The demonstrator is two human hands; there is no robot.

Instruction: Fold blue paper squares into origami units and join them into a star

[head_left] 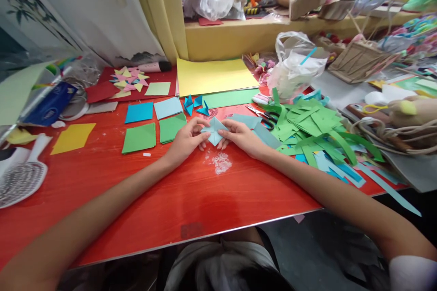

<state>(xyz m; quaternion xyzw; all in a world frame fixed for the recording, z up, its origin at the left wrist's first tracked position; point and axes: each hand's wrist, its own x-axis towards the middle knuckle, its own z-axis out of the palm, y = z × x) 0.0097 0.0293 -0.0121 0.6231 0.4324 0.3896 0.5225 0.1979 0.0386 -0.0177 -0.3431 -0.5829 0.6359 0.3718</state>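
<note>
A: ok so where's the paper at right now?

B: The pale blue folded paper [214, 132] is up between both hands, over the middle of the red worktop [136, 209]. Creases meet near its centre, and it's turned corner-up like a diamond. Can't tell if its underside touches the worktop.

A: And the grip?

B: Left hand [184, 142] has its fingers pinched on one side corner, thumb on top. Right hand [243, 138] does the same on the opposite corner, so both are clamped on that one piece.

A: What's around it?

B: Just past it are some small bright blue folded pieces [195, 105]. Near the left hand there's a green square stack [171, 128], its corner partly behind the fingers, with another green stack [139, 138] further left and a blue square [139, 112] behind that one.

A: Right side?

B: Loose pale blue paper [266, 137] lies just beside the right hand, black-handled scissors [271, 120] behind it, open a bit. Then a messy heap of green strips [316, 122]. A whitish patch [221, 163] sits on the worktop nearer the person.
</note>
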